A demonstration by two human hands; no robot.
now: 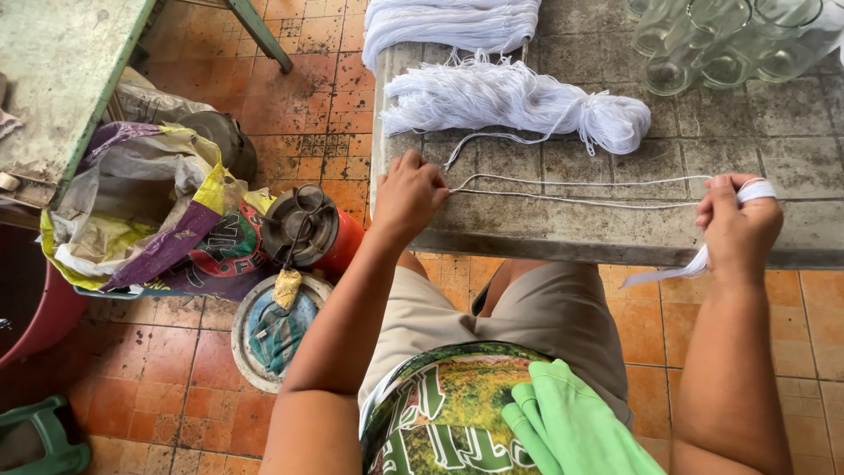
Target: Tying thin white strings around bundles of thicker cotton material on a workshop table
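My left hand (pixel 408 195) pinches the end of a thin white string (pixel 571 192) at the near edge of a grey tiled table (pixel 791 149). The doubled string runs taut across the tabletop to my right hand (pixel 737 227), which grips it along with a strip of white tape (pixel 675 269) that hangs below the table edge. A bundle of white strings (pixel 514 101) lies on the table just beyond my hands, and a second bundle (pixel 448 22) lies further back.
Several clear glass bottles (pixel 721 40) lie at the table's far right. On the orange tiled floor to the left stand a red pot with a metal lid (pixel 308 230), crumpled bags (pixel 149 220), a round lid (pixel 268 334) and a green stool (pixel 40 440).
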